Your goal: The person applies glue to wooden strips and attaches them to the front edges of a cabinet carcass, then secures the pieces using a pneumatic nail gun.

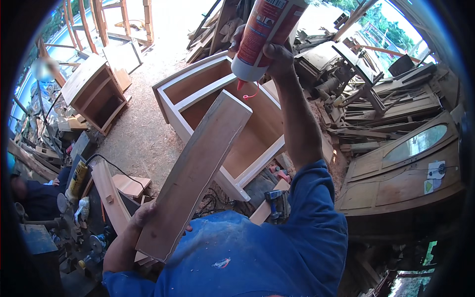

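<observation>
My left hand [145,216] is closed round the lower end of a long wooden board [198,171], which slants up and away in front of my chest. A thin pale line, like a bead of glue, runs along the board's right edge. My right hand [280,59] grips a large red and white glue bottle [262,42], tipped nozzle down. Its red nozzle [241,84] hangs just above the board's far end, apart from it, with a small red cap strap [255,93] dangling beside. Behind the board lies an open wooden cabinet frame [260,161], partly hidden by it.
A small wooden cabinet [94,91] stands at far left on the shaving-strewn floor [136,133]. A blue tool [273,200] lies near my right elbow. At right are a panelled door [396,173] and stacked scrap wood [396,106]. A person in dark clothing [42,198] is at left.
</observation>
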### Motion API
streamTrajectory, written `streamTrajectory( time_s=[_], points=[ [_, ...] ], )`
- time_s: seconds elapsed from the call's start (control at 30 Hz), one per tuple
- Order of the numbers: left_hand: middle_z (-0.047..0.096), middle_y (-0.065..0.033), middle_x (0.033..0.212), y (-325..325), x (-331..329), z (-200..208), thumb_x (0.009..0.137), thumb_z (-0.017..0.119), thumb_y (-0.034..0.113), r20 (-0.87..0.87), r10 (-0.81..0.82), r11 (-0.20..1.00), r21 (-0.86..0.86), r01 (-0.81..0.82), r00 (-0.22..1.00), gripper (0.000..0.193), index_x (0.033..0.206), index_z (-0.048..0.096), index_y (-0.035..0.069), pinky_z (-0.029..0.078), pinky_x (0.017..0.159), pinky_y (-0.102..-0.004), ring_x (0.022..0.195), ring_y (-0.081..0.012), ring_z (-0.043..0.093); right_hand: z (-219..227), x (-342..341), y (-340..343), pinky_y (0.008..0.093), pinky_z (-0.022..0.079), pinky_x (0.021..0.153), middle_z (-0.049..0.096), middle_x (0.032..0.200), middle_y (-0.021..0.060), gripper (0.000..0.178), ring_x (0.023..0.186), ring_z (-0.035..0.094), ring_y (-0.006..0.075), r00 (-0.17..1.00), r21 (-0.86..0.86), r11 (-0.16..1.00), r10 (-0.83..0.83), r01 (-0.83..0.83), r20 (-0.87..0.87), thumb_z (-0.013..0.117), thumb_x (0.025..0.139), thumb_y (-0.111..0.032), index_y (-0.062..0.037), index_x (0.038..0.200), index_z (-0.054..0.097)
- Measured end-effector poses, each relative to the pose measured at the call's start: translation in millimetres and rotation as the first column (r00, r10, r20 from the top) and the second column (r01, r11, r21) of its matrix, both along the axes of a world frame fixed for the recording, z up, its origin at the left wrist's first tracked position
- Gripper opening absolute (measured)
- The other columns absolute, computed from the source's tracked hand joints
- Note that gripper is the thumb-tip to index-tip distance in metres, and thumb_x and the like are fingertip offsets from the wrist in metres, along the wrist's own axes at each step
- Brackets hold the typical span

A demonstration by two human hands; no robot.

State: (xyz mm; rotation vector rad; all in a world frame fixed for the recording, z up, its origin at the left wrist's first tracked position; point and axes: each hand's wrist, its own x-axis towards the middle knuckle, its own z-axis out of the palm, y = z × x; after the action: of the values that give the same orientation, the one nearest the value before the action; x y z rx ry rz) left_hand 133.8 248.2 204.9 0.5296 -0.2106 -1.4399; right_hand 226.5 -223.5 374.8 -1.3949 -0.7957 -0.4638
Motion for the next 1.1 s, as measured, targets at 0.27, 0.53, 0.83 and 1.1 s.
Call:
streamTrajectory(
  time_s=[0.27,0.53,0.83,1.1],
  points=[
    [0.055,-0.0349,0.129,-6.9,3.1,31.0,0.084,0.078,0.052,-0.152,-0.092,0.995,0.035,0.098,0.984,0.101,0.151,0.031,-0.008,0.057,0.092,-0.0592,0.115,-0.0556,0.062,-6.4,-1.8,-4.0,0.0419,0.060,0.082,0.066,0.112,0.0225,0.073,0.098,0.071,0.0313,0.990,-0.039,0.990,0.134,-0.135,-0.040,0.079,0.078,-0.039,0.0058,0.130,0.055],
    [0.055,-0.0355,0.128,4.2,-10.8,15.0,0.084,0.079,0.050,-0.081,-0.061,0.993,0.096,0.069,0.995,0.101,0.151,0.031,-0.008,0.056,0.093,-0.0598,0.114,-0.0552,0.062,12.9,-3.5,-10.6,0.0425,0.061,0.079,0.068,0.110,0.0228,0.075,0.095,0.072,0.0312,0.993,-0.158,0.981,0.102,-0.110,-0.058,0.083,0.073,-0.039,0.0069,0.127,0.057],
    [0.053,-0.0357,0.130,8.1,-16.9,23.8,0.081,0.082,0.049,-0.204,-0.091,0.988,0.103,0.114,0.975,0.105,0.150,0.030,-0.011,0.051,0.099,-0.0639,0.115,-0.0563,0.061,-13.7,-8.2,-28.3,0.0488,0.053,0.096,0.058,0.125,0.0250,0.106,0.112,0.063,0.0379,0.892,0.030,0.895,0.440,-0.445,0.104,0.081,0.084,-0.042,-0.0149,0.161,0.013],
    [0.053,-0.0373,0.129,4.7,-18.0,30.9,0.080,0.083,0.047,-0.223,-0.051,0.983,0.159,0.088,0.973,0.105,0.149,0.030,-0.012,0.050,0.099,-0.0657,0.115,-0.0568,0.061,-35.8,5.2,-31.4,0.0472,0.049,0.101,0.055,0.131,0.0222,0.098,0.118,0.060,0.0358,0.841,0.056,0.840,0.534,-0.539,0.080,0.081,0.083,-0.048,-0.0025,0.153,0.030]
  ],
)
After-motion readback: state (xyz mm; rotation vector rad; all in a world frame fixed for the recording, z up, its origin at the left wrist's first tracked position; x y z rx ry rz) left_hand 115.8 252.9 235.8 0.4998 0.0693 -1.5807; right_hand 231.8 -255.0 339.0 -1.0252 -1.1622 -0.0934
